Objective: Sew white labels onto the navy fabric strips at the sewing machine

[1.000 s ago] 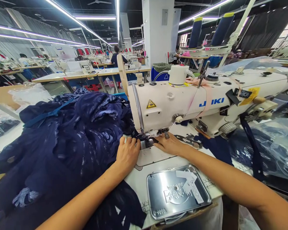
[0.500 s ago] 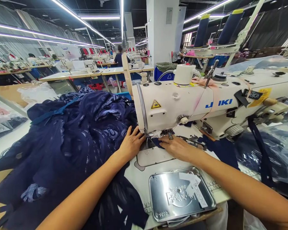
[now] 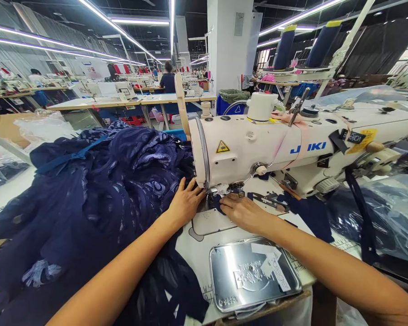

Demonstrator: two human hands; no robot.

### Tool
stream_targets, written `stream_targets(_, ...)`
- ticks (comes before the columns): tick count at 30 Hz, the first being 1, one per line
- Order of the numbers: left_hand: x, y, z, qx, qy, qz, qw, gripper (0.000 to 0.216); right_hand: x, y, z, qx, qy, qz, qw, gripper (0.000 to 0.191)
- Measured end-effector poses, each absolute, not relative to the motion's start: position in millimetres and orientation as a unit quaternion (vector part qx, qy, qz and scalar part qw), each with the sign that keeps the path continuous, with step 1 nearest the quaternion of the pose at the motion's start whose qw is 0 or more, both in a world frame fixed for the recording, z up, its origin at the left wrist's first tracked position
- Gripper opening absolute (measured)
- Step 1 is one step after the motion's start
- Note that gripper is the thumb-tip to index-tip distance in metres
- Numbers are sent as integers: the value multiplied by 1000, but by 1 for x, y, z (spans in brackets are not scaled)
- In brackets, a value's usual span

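Two hands: both palm-down at the presser foot [image 3: 213, 190], on the navy cloth [image 3: 105, 194].
Cloth location: heaped on the table [image 3: 199, 253] from 9 round to 7 o'clock of the foot, with one edge lying under it.
Left hand [image 3: 186, 203]: at 9 o'clock of the foot, spread wide and flat on the cloth, gripping nothing.
Right hand [image 3: 242, 211]: at 4 o'clock, fingertips on the cloth edge; pinch or plain pressure, cannot tell.
Change: a second ago the left hand sat curled at the needle plate; it has since flattened and slid against the machine head.
Reading: judged, the edge is now pinned steady at the foot.
Surroundings: sewing machine [image 3: 258, 145] at 12; metal tray [image 3: 253, 271] at 5; thread cones [image 3: 285, 43] at 1.
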State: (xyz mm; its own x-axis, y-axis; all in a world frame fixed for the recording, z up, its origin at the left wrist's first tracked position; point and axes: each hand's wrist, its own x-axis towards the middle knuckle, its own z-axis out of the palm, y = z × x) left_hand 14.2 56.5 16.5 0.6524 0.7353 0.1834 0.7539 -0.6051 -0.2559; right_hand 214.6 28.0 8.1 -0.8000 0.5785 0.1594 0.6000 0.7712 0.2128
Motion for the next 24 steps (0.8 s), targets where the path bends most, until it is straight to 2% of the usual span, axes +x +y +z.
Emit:
stream_targets(7, 16, 60, 15, -895, -419, -37, 147, 38, 208, 26, -2, -331, -930, -153, 56, 16)
stream_targets(24, 19, 68, 15, -889, -436, -29, 141, 31, 207, 34, 1, -364, -919, -141, 61, 22)
